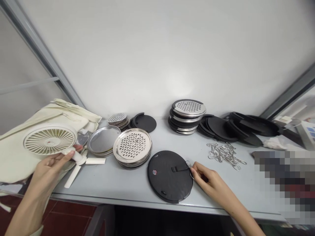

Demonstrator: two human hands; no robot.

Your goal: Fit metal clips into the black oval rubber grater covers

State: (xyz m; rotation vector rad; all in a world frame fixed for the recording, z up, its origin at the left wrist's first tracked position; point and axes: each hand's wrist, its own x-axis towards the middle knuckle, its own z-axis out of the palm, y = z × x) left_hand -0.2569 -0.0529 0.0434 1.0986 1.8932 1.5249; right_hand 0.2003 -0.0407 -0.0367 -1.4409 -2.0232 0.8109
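Note:
My left hand (52, 167) is closed around the neck of a white fan (50, 140) with folding legs, at the left end of the table. In front of me a round black plastic base (163, 183) lies flat, with a small strap-like tab and a little round sticker on it. At its right edge my right hand (205, 177) pinches a bent wire clip (189, 164). Whether the clip is hooked into the base I cannot tell. Left of the base stands a stack of round metal grater plates (134, 146), beside a stack of plain metal discs (104, 139).
Loose wire clips (225, 155) lie in a heap to the right. Behind stands a pile of assembled graters (188, 113), with black plastic rings (219, 127) next to it. A cream bag (71, 113) sits at the far left. The table's front edge (123, 199) runs close to me.

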